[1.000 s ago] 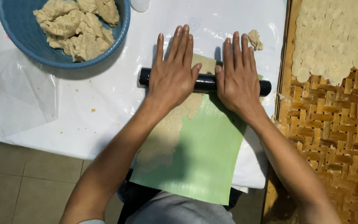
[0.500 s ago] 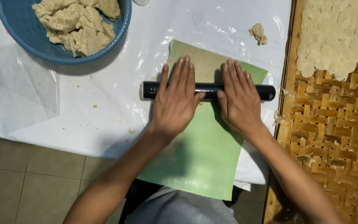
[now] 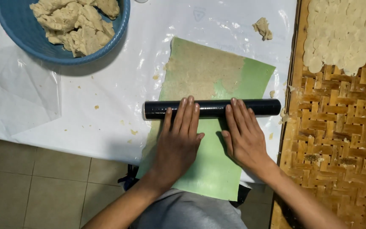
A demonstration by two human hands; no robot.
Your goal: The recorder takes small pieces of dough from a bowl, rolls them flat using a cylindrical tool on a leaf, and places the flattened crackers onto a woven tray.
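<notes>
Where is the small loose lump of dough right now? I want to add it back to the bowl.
In the head view, the small dough lump lies on the white plastic sheet, upper right, just beyond the green sheet and left of the woven tray.

head camera, looking straight down, close over table (image 3: 106, 106)

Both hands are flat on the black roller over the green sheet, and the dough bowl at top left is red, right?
Not quite: the head view shows the bowl is blue. Left hand and right hand do lie flat on the black roller over the green sheet.
</notes>
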